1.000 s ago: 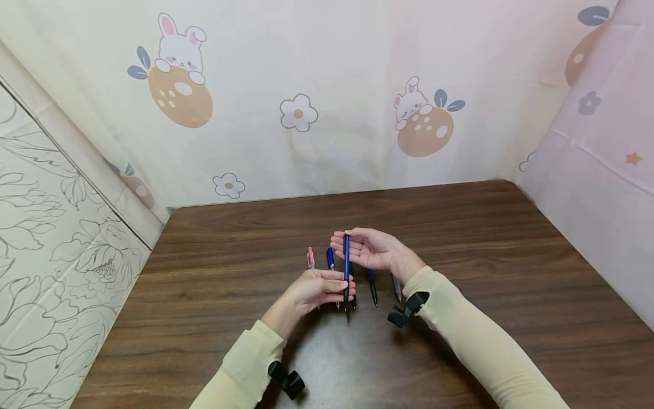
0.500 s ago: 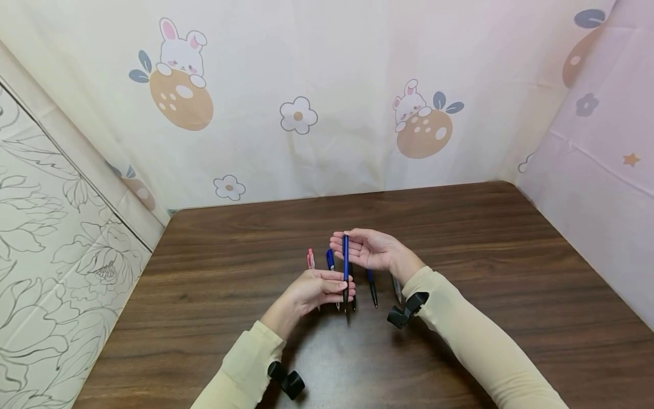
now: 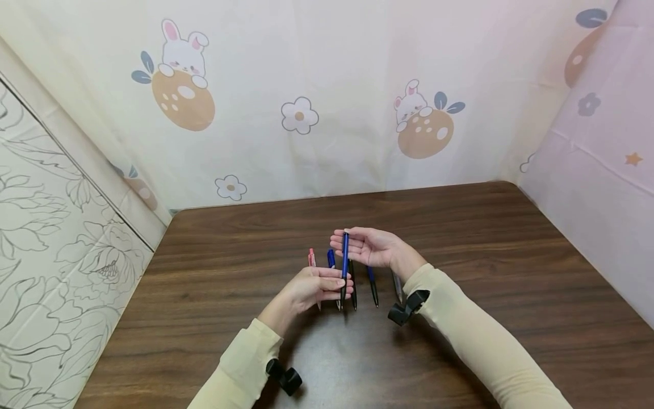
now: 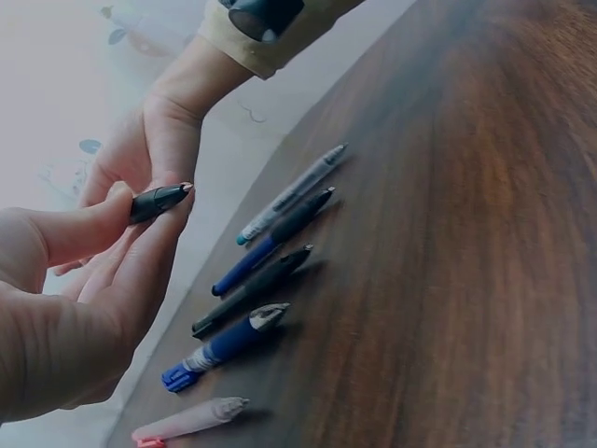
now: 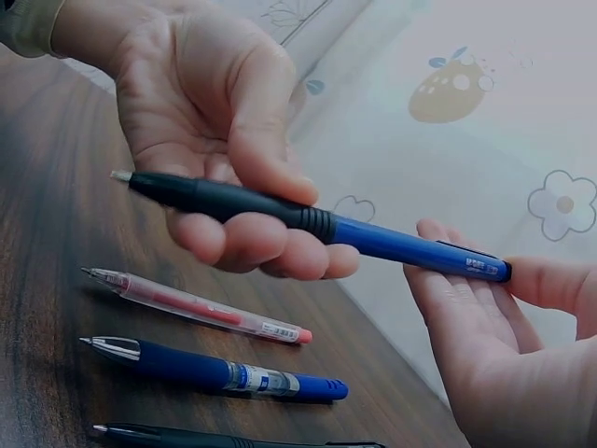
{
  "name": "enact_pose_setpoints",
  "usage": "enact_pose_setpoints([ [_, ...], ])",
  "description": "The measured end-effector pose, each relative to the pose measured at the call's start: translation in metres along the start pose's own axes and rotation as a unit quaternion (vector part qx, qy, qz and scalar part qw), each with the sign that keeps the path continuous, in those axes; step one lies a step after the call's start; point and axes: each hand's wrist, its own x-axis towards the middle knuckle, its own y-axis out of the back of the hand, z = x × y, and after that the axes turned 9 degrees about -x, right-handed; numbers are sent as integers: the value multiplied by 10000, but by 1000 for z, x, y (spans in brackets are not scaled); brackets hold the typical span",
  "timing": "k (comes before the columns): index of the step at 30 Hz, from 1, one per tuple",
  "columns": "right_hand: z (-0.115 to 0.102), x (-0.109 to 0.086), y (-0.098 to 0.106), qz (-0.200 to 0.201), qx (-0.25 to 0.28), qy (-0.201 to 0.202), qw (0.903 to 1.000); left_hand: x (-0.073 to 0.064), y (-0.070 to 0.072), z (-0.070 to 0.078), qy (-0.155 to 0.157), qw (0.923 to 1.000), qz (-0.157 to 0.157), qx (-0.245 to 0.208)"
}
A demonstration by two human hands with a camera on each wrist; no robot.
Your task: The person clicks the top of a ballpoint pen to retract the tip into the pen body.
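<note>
In the middle of the head view, the left hand (image 3: 311, 289) pinches the black grip end of a blue pen (image 3: 345, 267) between thumb and fingers. The right hand (image 3: 370, 248) is open, palm up, and the pen's back end rests on its fingers. To do this well, I think the pinch should stay firm while the pen lies level above the row of pens (image 4: 252, 294) on the tabletop (image 3: 485, 238). The hands hide part of that row, and the print on the pen is too small to read.

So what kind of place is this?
Probably a makeshift home tabletop booth: a dark brown wooden table, a cream bunny-print cloth backdrop, and a row of ballpoint pens lying on the table.
</note>
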Motion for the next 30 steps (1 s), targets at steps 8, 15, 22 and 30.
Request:
enact_pose_setpoints([
  [8,3,0,0,-8,-111,-87,9999,-1,-1,-9,-43,10000,69,-48],
  [15,2,0,-2,11,-132,-35,9999,-2,-2,-9,-157,9999,61,-36],
  [22,2,0,-3,-1,-206,-77,9998,-4,1,-9,-54,10000,21,-27],
  [30,1,0,-1,6,-97,-42,9999,-7,2,-5,31,9999,42,120],
])
